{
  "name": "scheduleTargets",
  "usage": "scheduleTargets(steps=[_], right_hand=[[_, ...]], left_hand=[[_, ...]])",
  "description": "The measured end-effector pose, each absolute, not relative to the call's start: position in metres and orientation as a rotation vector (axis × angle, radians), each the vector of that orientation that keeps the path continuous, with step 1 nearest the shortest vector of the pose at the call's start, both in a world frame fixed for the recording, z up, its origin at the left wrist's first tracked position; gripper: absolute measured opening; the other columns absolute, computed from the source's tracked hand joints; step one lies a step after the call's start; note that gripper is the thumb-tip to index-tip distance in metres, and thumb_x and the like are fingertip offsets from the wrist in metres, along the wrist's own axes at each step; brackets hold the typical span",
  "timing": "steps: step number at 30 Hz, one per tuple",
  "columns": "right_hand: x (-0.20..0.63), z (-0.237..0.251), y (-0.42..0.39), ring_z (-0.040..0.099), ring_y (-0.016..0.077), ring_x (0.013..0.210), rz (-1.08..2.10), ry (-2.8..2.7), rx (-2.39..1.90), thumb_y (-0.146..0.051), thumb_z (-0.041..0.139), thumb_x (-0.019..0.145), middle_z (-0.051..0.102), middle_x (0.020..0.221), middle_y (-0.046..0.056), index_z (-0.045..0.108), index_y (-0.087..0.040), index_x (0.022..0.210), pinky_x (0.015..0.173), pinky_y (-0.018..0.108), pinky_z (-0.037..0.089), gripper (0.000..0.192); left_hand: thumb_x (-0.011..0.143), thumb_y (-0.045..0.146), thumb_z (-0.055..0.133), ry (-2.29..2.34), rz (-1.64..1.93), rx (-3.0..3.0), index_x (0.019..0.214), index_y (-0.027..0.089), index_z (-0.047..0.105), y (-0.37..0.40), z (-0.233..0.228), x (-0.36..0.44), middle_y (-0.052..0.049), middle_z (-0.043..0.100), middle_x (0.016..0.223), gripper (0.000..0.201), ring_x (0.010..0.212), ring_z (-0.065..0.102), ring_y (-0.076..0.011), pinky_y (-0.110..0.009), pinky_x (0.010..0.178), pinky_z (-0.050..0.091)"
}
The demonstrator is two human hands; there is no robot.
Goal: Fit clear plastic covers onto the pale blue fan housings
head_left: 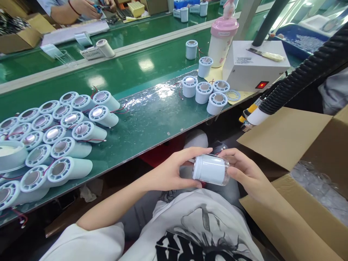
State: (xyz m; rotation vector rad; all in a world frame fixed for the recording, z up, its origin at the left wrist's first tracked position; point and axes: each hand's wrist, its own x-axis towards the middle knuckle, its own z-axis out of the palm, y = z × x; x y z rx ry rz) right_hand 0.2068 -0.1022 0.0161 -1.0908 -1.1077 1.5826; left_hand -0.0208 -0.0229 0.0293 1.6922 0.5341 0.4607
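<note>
I record the left hand, fingers clasping a pale-blue cylinder; the right hand, fingers pinching its clear sleeve.

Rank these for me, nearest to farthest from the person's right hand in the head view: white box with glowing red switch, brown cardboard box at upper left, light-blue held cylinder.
1. Light-blue cylinder: between left hand and right hand.
2. White box with glowing red switch: ahead of that hand.
3. Brown cardboard box: far side, upper left.
</note>
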Motion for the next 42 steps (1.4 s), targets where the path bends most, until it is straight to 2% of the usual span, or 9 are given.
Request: scheduleTargets(steps=[5,16,23,30,32,34,37,39,42], right_hand=[[0.207,0.018,-0.102,0.063,0.0109,0.079,1.594,-1.078,-1.114,-0.042,0.065,0.092,0.068,0.089,-0.002,0.061,-0.028,0.107,0.067,0.016,0.055,0.021],[0.197,0.010,-0.098,0.065,0.0139,0.045,1.917,-0.635,-1.183,-0.062,0.062,0.085,0.066,0.057,0.000,0.055,-0.018,0.086,0.038,0.017,0.052,0.045],[0.193,0.017,-0.093,0.061,0.0100,0.036,2.196,-0.438,-1.193,-0.047,0.018,0.105,0.069,0.058,0.009,0.062,-0.011,0.082,0.033,0.011,0.045,0.062],[0.192,0.013,-0.093,0.056,0.0107,0.032,2.244,-0.501,-1.330,-0.056,0.008,0.102,0.066,0.054,0.009,0.063,-0.011,0.086,0.026,0.013,0.036,0.073],[0.194,0.007,-0.098,0.061,0.0142,0.040,1.934,-0.811,-1.441,-0.052,0.021,0.102,0.068,0.061,0.008,0.062,-0.014,0.093,0.030,0.017,0.042,0.057],[0.198,0.000,-0.103,0.072,0.0195,0.071,1.411,-1.210,-1.448,-0.035,0.044,0.099,0.073,0.097,0.012,0.058,-0.018,0.110,0.054,0.026,0.059,0.025],[0.204,-0.007,-0.108,0.053,0.0258,0.128,0.796,-1.723,-1.146,-0.006,0.057,0.088,0.042,0.151,0.008,0.050,-0.031,0.131,0.103,0.044,0.050,0.049],[0.206,-0.007,-0.109,0.045,0.0253,0.136,0.720,-1.849,-0.988,-0.001,0.060,0.086,0.041,0.153,0.004,0.052,-0.035,0.132,0.108,0.043,0.045,0.058],[0.206,-0.001,-0.110,0.056,0.0224,0.125,1.142,-1.611,-1.036,-0.012,0.068,0.087,0.055,0.141,0.003,0.051,-0.037,0.136,0.098,0.034,0.054,0.057]], left_hand=[[0.072,0.022,0.081,0.491,0.484,1.718,0.140,0.029,0.049,-0.022,0.027,-0.022,-0.010,0.055,0.140,0.076,0.129,0.052,-0.0271,-0.035,0.100,0.051],[0.069,0.017,0.082,0.410,0.512,1.744,0.139,0.029,0.052,-0.019,0.024,-0.022,-0.010,0.052,0.145,0.077,0.134,0.049,-0.0282,-0.036,0.104,0.049],[0.066,0.011,0.083,0.378,0.530,1.709,0.137,0.031,0.053,-0.019,0.019,-0.022,-0.010,0.047,0.149,0.080,0.136,0.046,-0.0283,-0.037,0.106,0.048],[0.071,0.016,0.081,0.459,0.525,1.609,0.135,0.028,0.054,-0.026,0.019,-0.020,-0.009,0.056,0.132,0.071,0.119,0.059,-0.0240,-0.030,0.093,0.055],[0.074,0.020,0.079,0.523,0.484,1.539,0.135,0.027,0.052,-0.028,0.022,-0.021,-0.009,0.057,0.128,0.067,0.112,0.062,-0.0215,-0.030,0.091,0.056],[0.075,0.024,0.079,0.577,0.442,1.467,0.136,0.025,0.050,-0.028,0.025,-0.021,-0.009,0.058,0.126,0.067,0.107,0.064,-0.0196,-0.029,0.090,0.056],[0.077,0.029,0.077,0.612,0.392,1.379,0.138,0.025,0.047,-0.028,0.027,-0.022,-0.008,0.061,0.119,0.068,0.099,0.066,-0.0185,-0.029,0.084,0.058],[0.078,0.032,0.077,0.607,0.362,1.368,0.139,0.026,0.046,-0.027,0.028,-0.022,-0.008,0.063,0.117,0.069,0.093,0.067,-0.0188,-0.030,0.078,0.060],[0.071,0.029,0.082,0.559,0.367,1.435,0.140,0.028,0.049,-0.025,0.030,-0.023,-0.009,0.061,0.127,0.076,0.102,0.066,-0.0229,-0.034,0.085,0.058]])
